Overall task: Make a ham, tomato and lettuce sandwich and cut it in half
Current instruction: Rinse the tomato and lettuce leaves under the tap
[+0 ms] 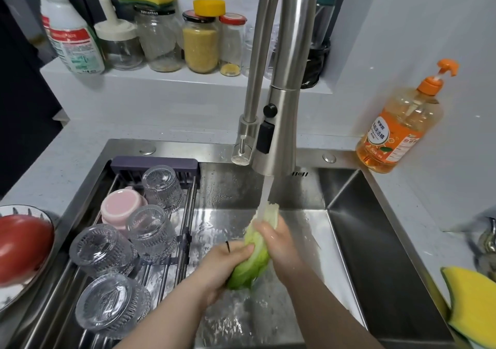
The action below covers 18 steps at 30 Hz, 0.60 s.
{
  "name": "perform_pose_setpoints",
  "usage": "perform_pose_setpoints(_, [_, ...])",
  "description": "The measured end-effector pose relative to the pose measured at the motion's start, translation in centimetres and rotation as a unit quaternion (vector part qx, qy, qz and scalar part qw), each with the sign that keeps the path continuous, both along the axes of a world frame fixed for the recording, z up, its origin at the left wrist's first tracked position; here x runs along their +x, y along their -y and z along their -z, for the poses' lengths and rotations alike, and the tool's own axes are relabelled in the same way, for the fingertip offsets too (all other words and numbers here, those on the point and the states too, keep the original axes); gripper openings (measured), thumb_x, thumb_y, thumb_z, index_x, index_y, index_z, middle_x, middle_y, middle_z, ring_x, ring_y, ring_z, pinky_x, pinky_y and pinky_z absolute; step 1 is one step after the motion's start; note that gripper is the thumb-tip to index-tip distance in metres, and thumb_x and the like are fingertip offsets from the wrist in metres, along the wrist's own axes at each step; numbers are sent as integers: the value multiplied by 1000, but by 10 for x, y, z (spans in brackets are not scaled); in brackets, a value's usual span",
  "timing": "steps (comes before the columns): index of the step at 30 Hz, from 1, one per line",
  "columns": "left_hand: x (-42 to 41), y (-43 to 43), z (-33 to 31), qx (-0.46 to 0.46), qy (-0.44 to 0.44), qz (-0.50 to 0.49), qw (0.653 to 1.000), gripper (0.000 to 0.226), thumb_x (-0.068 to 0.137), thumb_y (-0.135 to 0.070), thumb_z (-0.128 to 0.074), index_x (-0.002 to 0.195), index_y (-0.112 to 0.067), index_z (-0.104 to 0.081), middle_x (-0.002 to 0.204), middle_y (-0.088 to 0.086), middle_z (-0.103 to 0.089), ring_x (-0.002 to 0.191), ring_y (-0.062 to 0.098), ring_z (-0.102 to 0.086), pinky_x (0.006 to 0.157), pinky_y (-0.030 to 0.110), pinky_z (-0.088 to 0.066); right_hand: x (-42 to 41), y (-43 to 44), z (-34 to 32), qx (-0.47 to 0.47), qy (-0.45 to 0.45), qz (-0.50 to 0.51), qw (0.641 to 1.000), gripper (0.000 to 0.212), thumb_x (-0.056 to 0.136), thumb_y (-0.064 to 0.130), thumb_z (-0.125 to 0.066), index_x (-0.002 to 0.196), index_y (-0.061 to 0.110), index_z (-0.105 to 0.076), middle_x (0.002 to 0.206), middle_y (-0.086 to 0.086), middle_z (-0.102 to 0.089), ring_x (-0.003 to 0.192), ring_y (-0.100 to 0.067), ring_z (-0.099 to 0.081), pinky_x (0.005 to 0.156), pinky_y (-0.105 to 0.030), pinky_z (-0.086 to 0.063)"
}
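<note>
1. Step in hand: rinsing the lettuce (255, 265), which is held low over the sink (375, 241) with its pale end in the stream from the tap (281, 123).
2. Both hands are clamped on it: the left hand (225, 268) grips the green lower part, and the right hand (279, 246) wraps the upper part.
3. Next, by my judgement, comes shaking the water off and carrying the leaf to the counter, which calls for a gentle hold since wet leaves tear.
4. The tomato (21, 244) sits on a plate (26, 209) at far left, cut off by the frame. No bread, ham or knife is in view, and a small dark mark by the left hand is hard to make out.
</note>
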State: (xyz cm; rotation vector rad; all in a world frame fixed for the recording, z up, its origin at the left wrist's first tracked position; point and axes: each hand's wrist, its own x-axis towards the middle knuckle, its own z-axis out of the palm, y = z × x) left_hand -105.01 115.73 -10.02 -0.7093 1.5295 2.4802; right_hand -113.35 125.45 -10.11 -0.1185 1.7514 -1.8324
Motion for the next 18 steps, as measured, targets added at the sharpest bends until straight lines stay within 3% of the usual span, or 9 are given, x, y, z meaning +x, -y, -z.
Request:
perform_pose_setpoints(2, [-4, 0, -1, -121, -4, -88, 989, 13, 77, -2, -66, 77, -15, -64, 67, 2, -70, 57, 13, -63, 51, 17, -51, 2, -1, 3, 47, -1, 17, 999, 12, 83, 5, -53, 88, 15, -57, 74, 2, -62, 59, -4, -61, 51, -16, -46])
perform_pose_setpoints(5, [-5, -3, -4, -220, -13, -103, 970, 28, 73, 2, -70, 79, -21, -56, 70, -2, -63, 60, 9, -58, 50, 12, -48, 7, -1, 6, 36, 55, 27, 997, 18, 82, -2, -54, 91, 13, -54, 82, -5, -65, 68, -16, -63, 53, -23, -50])
perform_pose_setpoints(9, [-5, -5, -3, -187, -19, -70, 980, 22, 78, -17, -68, 89, -27, -51, 88, -3, -63, 81, 12, -61, 70, 20, -51, 6, -2, 0, 45, 24, 37, 998, 18, 83, 0, -54, 98, 5, -61, 83, -10, -67, 69, -19, -64, 58, -26, -50])
perform_pose_setpoints(11, [-8, -5, -5, -208, -16, -64, 976, 16, 84, -26, -60, 99, -26, -54, 90, -7, -63, 83, 6, -60, 67, 13, -49, 9, -2, -3, 39, 1, 25, 999, 15, 85, 1, -54, 96, 6, -63, 77, -6, -67, 60, -10, -63, 51, -19, -47])
perform_pose_setpoints(13, [-10, -5, -7, -205, -14, -42, 978, 26, 88, -30, -53, 109, -15, -57, 84, -5, -66, 75, 4, -63, 62, 13, -48, 13, -2, -6, 21, -1, 7, 1000, 13, 86, 2, -54, 90, 10, -64, 69, 0, -67, 52, -2, -62, 46, -14, -45])
perform_pose_setpoints(18, [-11, 2, -8, -10, 9, 2, 1000, 36, 85, -49, -41, 92, -24, -65, 85, 0, -74, 84, 15, -69, 71, 24, -53, 13, -4, -12, -58, 28, -80, 995, 13, 90, 4, -48, 96, 11, -57, 86, -4, -67, 73, -11, -66, 65, -21, -52])
